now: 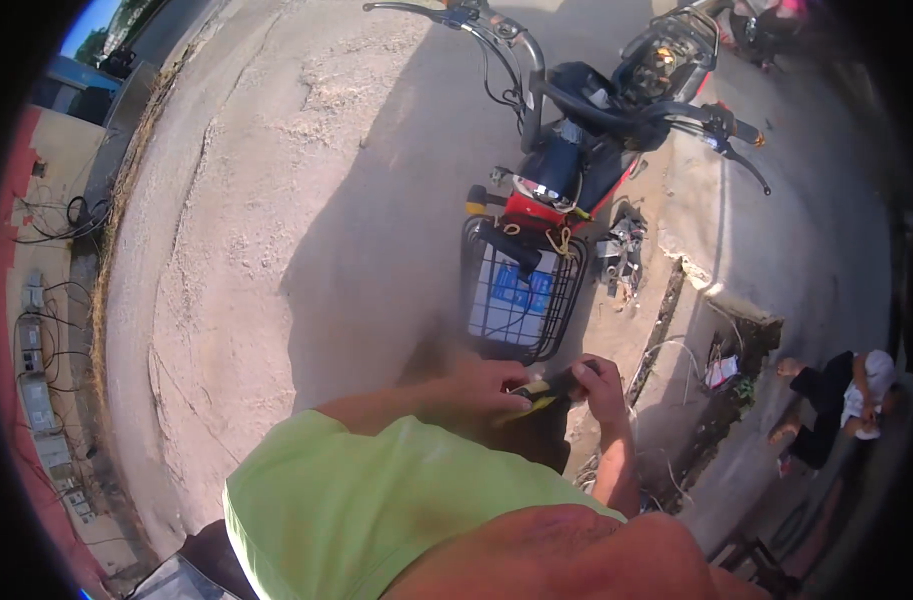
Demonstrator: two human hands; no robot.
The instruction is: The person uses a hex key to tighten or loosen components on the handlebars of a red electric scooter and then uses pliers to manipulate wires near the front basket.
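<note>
In front of my body, my left hand [492, 385] and my right hand [602, 388] hold a small black and yellow object [549, 388] between them. My left thumb and fingers pinch its pale yellowish end, while my right fingers close on its dark end. Its exact kind is too small to make out. Just beyond my hands is a black wire basket [579, 290] on the front of a red and black motorbike [537, 212]. Inside the basket lies a white and blue package [522, 290], with a dark item on top of it.
Loose dark parts [622, 250] lie on the ground right of the motorbike. Farther right are a broken concrete ledge [722, 290] and a person [842, 395] sitting low. Meter boxes [39, 400] with cables line the wall at the left.
</note>
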